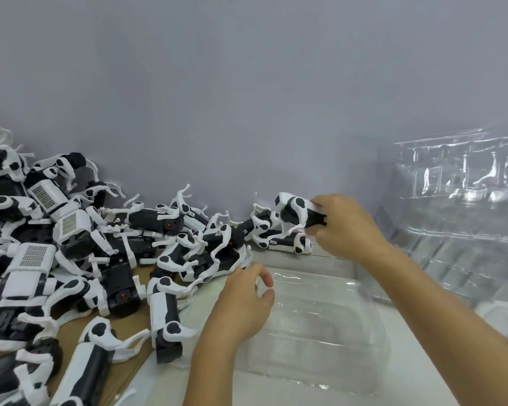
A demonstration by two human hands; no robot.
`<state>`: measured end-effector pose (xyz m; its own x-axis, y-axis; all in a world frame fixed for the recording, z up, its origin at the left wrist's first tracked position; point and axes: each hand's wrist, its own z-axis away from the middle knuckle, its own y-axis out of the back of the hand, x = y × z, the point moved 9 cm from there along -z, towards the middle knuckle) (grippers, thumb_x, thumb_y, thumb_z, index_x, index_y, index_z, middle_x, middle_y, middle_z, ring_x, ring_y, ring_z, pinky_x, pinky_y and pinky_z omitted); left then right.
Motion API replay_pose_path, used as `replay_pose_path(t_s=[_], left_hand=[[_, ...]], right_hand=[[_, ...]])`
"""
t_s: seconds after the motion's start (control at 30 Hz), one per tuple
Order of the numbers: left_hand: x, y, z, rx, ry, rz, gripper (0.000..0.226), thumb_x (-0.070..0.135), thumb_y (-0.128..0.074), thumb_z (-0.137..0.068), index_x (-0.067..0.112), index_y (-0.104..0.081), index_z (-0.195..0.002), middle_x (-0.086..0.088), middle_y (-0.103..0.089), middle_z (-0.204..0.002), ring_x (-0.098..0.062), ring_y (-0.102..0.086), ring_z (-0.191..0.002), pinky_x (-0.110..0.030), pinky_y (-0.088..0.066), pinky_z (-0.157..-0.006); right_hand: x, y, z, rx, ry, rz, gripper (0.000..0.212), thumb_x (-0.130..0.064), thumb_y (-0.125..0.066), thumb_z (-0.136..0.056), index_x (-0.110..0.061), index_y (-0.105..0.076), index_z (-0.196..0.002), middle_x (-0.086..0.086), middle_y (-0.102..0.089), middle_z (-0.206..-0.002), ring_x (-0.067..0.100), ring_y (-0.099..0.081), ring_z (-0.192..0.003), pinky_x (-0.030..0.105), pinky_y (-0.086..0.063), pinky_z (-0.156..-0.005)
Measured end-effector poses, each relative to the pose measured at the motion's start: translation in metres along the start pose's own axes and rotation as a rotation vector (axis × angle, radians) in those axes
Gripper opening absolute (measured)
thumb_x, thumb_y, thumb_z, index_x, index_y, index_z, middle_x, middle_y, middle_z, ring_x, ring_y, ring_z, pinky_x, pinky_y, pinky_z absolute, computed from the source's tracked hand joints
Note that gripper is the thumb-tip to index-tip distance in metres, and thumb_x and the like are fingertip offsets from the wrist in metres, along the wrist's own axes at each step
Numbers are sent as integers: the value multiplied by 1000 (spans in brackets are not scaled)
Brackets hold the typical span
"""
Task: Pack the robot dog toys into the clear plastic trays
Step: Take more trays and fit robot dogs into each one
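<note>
A big heap of black-and-white robot dog toys (71,253) covers the left side, reaching the wall. My right hand (346,227) grips one robot dog (298,213) by its black end, lifted above the pile's right edge near the wall. My left hand (244,306) hovers over the left rim of a clear plastic tray (320,332), fingers loosely curled, holding nothing. The tray lies in front of me with no toys in it.
A tall stack of clear plastic trays (458,206) stands at the right against the wall. Brown cardboard (71,323) lies under the toy heap. The grey wall (247,98) closes off the back. The white tabletop (423,376) shows beside the tray.
</note>
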<state>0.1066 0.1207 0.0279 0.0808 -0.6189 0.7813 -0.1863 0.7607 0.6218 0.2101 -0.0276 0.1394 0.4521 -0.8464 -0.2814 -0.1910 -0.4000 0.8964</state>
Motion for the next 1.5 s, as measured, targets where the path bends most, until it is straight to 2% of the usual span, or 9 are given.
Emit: replay_pose_path(t_s=[0.27, 0.4, 0.53, 0.73, 0.9, 1.1, 1.23, 1.37, 1.5], left_hand=[[0, -14, 2, -123, 55, 30, 48, 31, -55, -95, 38, -33, -138, 8, -45, -96, -3, -50, -77, -17, -36, -60], [-1, -19, 3, -159, 65, 3, 43, 34, -49, -97, 41, -38, -138, 5, -45, -107, -3, -50, -78, -19, -38, -63], [-3, -21, 2, -153, 73, 15, 38, 33, -48, -97, 42, -41, -133, 6, -45, -104, -5, -51, -76, -19, -38, -61], [-4, -28, 0, -175, 71, 32, 35, 35, -45, -100, 48, -41, -133, 9, -44, -107, -1, -50, -87, -19, -39, -67], [-5, -28, 1, -186, 79, 41, 36, 36, -44, -101, 49, -40, -134, 11, -45, -109, -2, -53, -84, -15, -38, -65], [-2, -26, 0, -146, 118, 157, 30, 43, -43, -100, 43, -47, -130, 11, -44, -124, 2, -49, -102, -14, -37, -73], [-1, -30, -1, -41, 169, 270, 29, 55, -54, -93, 35, -52, -114, 7, -53, -118, -13, -52, -114, -26, -42, -82], [-7, -33, -2, -2, 252, 396, 24, 50, -61, -91, 35, -52, -109, 4, -56, -114, -7, -55, -100, -22, -41, -70], [-11, -34, -3, 47, 262, 351, 18, 35, -62, -94, 34, -50, -109, 5, -51, -112, -5, -54, -90, -19, -38, -65]], right_hand=[[33, 18, 93, 176, -90, -536, 41, -13, -79, -79, -47, -62, -97, -26, -67, -85, -2, -63, -78, 20, -43, -66], [30, 5, 98, 74, -68, -553, 41, -14, -78, -81, -52, -66, -91, -21, -69, -85, 5, -64, -77, 28, -49, -70], [27, -6, 101, -103, -13, -490, 57, -14, -81, -79, -65, -62, -95, -32, -63, -97, -6, -58, -92, 14, -40, -74], [26, -37, 107, -262, -54, -314, 49, -19, -82, -77, -44, -60, -114, -21, -49, -101, -4, -45, -100, 15, -36, -81], [25, -47, 108, -240, -68, -276, 40, -22, -81, -73, -39, -57, -100, -17, -50, -98, 1, -44, -97, 23, -36, -84], [27, -52, 108, -179, -50, -262, 39, -19, -79, -72, -41, -56, -95, -20, -48, -97, -5, -37, -95, 9, -33, -74], [26, -54, 107, -151, -17, -260, 40, -24, -78, -76, -37, -64, -111, -22, -47, -98, -4, -37, -97, 8, -33, -76], [25, -55, 107, -134, -9, -286, 41, -23, -76, -79, -34, -65, -117, -22, -46, -99, -2, -39, -99, 10, -34, -75], [18, -56, 109, -127, 11, -194, 23, -15, -66, -78, -28, -67, -96, -18, -40, -88, 6, -37, -97, 17, -34, -72]])
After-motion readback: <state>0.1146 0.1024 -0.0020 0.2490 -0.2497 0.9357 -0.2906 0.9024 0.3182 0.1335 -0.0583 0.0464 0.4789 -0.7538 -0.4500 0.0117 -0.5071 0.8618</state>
